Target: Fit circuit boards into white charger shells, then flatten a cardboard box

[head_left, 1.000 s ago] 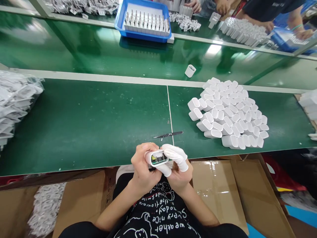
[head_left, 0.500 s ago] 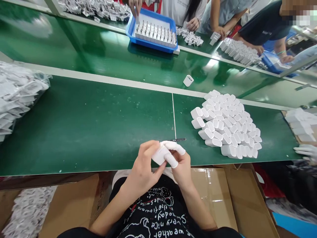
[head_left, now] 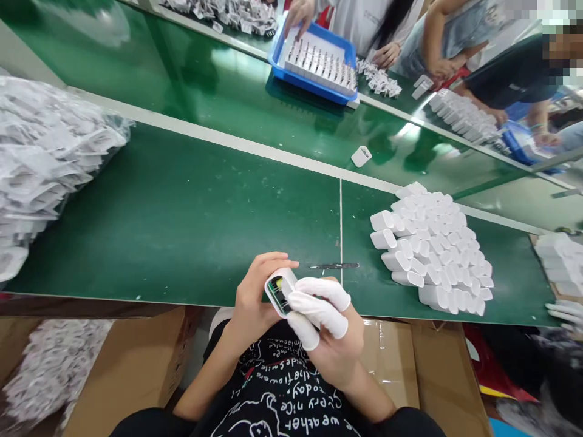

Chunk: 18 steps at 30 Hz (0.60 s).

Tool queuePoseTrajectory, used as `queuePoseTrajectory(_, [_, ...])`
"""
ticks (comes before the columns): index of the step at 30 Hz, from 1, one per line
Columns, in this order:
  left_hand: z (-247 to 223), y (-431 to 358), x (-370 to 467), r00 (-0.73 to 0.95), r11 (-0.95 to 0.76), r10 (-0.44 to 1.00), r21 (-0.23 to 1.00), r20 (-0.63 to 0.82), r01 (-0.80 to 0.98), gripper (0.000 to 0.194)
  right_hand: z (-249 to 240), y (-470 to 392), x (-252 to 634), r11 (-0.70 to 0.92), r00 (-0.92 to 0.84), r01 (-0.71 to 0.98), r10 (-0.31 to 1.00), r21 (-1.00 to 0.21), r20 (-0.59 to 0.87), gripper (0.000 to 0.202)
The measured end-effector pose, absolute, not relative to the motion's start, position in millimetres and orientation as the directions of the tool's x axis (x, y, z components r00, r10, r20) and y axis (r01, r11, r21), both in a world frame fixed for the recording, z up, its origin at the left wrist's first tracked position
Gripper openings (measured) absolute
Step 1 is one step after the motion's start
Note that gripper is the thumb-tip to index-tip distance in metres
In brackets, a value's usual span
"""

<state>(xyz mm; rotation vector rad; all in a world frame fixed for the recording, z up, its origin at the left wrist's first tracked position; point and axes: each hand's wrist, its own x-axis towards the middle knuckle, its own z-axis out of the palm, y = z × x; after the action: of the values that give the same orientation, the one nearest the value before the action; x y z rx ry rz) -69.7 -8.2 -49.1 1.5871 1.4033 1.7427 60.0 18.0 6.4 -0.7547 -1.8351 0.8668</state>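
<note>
Near the table's front edge, my left hand (head_left: 255, 297) is wrapped round a white casing (head_left: 281, 291). The casing's open end faces up and shows a green circuit board and a yellow part inside. My right hand (head_left: 330, 321) wears white finger covers on several fingers, which press together at the casing's right side and rim. Just beyond my hands, dark tweezers (head_left: 334, 266) lie on the green table (head_left: 218, 218). To the right, many white casings (head_left: 437, 243) are packed in a group.
A bag of white parts (head_left: 54, 158) lies at the left. One casing (head_left: 361, 156) rests past the white strip. A blue tray (head_left: 314, 91) and other people's hands are across the table. Cardboard boxes (head_left: 122, 358) stand below the front edge.
The casing in my hands has turned so its open end with the circuit board shows. My right-hand fingers have shifted to its right side. The view has moved left.
</note>
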Motion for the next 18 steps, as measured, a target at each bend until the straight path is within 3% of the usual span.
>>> queuePoseTrajectory(3, [-47.3, -9.1, -74.5, -0.258, -0.452, 0.818, 0.852, 0.513, 0.263, 0.035, 15.9, 17.3, 58.2, 0.608, -0.424, 0.147, 0.751, -0.781, 0.505, 0.039])
queuePoseTrajectory(10, [-28.5, -13.9, -79.1, -0.199, -0.391, 0.857, 0.852, 0.475, 0.349, 0.060, 10.0, 18.7, 68.1, 0.363, -0.393, 0.047, 0.863, -0.931, 0.317, 0.021])
queuePoseTrajectory(18, [-21.2, -16.1, -80.7, -0.066, -0.404, 0.900, 0.883, 0.430, 0.238, 0.070, 2.9, 14.9, 78.9, 0.423, -0.429, 0.013, 0.821, -0.906, 0.377, 0.029])
